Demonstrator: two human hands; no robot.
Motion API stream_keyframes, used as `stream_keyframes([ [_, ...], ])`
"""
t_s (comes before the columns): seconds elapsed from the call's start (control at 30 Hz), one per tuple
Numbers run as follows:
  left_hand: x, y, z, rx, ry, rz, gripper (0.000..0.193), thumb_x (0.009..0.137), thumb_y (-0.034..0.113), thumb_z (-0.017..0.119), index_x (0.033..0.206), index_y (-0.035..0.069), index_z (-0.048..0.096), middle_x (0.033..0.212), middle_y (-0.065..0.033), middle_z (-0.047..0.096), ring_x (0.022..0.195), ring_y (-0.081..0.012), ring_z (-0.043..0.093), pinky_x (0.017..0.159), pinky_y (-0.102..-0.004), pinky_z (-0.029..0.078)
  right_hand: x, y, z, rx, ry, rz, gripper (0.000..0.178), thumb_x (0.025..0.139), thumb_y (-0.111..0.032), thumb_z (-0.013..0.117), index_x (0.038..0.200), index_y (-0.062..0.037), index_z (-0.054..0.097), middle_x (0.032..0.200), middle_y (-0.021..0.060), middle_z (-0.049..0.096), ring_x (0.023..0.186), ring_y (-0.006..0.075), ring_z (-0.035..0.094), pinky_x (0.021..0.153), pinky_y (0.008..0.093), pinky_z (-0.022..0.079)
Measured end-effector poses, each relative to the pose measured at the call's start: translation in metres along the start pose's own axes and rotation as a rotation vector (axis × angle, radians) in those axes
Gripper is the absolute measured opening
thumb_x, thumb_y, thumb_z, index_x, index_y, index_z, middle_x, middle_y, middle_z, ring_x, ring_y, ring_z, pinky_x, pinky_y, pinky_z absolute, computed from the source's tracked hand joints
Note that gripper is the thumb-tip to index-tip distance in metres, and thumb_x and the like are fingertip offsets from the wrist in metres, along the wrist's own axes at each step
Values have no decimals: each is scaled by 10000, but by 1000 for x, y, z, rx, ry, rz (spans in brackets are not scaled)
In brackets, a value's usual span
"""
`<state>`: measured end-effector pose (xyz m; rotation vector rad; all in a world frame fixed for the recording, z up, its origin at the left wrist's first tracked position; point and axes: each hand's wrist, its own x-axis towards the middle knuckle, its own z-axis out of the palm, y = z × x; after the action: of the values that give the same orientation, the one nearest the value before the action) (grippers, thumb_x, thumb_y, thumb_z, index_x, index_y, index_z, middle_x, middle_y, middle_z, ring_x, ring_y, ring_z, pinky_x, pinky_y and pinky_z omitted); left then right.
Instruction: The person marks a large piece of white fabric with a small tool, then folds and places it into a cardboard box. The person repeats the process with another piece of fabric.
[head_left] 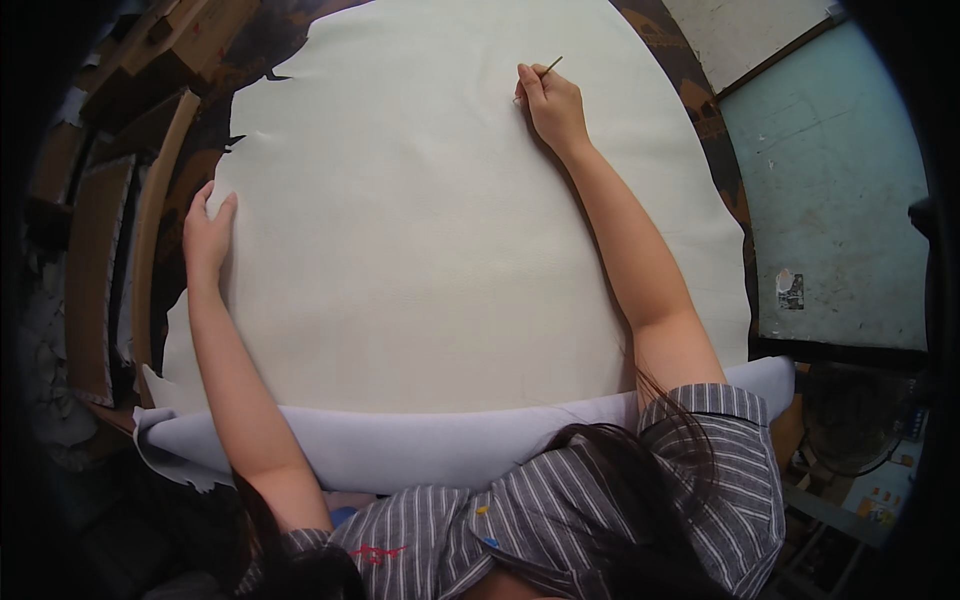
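A large off-white leather hide [400,250] with ragged edges is spread over the table. Its near end hangs over the front edge and shows a pale lilac underside [420,445]. At the hide's left edge rests my left hand [208,238], thumb and fingers apart, holding nothing. Farther out, right of the middle, my right hand [556,108] is closed round a thin pen-like stick [552,66], its upper end poking out above the fingers. The stick's lower tip is near the hide's surface; whether it touches cannot be made out.
Dark brown patterned covering [705,125] shows around the hide. Cardboard and wooden boxes [100,280] are stacked at the left. A pale blue-green board or tabletop [830,190] stands at the right, with a fan [850,420] below it.
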<state>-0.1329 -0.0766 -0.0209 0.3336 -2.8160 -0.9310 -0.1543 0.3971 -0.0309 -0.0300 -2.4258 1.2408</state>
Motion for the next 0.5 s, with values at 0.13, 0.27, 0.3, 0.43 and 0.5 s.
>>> stream_keyframes([
  [0.13,1,-4,1,-1,11,4,578,893,334,674,1387,62,548,1336,-178,610,1247,-305,576,1058,-392,425,-1,4,5,103,13,-40,456,1021,-379,501,758,-42,659,632,58,631,607,168,600,631,308,466],
  [0.27,0,-2,1,16,11,-7,578,893,336,671,1389,66,547,1345,-179,604,1256,-308,569,1066,-395,420,0,-2,2,17,6,-1,456,1022,-378,502,768,-31,654,628,47,621,603,151,582,634,299,463],
  [0.3,0,-1,1,12,6,-7,578,894,336,671,1389,66,547,1344,-180,604,1257,-307,568,1066,-394,420,0,0,2,14,6,-1,458,1022,-381,502,770,-29,652,627,44,618,601,149,576,635,298,463],
  [0.43,-4,6,1,29,13,-11,579,895,338,669,1390,65,546,1343,-182,604,1259,-308,567,1066,-391,419,-7,-7,-3,58,-11,62,455,1028,-376,505,770,-29,644,626,35,606,595,133,556,633,288,460],
  [0.5,-4,6,0,24,13,-2,581,895,340,668,1391,65,544,1347,-183,601,1263,-309,564,1067,-391,418,-22,-12,-2,245,-19,78,449,1031,-368,511,763,-32,641,626,34,606,598,124,558,626,278,454],
])
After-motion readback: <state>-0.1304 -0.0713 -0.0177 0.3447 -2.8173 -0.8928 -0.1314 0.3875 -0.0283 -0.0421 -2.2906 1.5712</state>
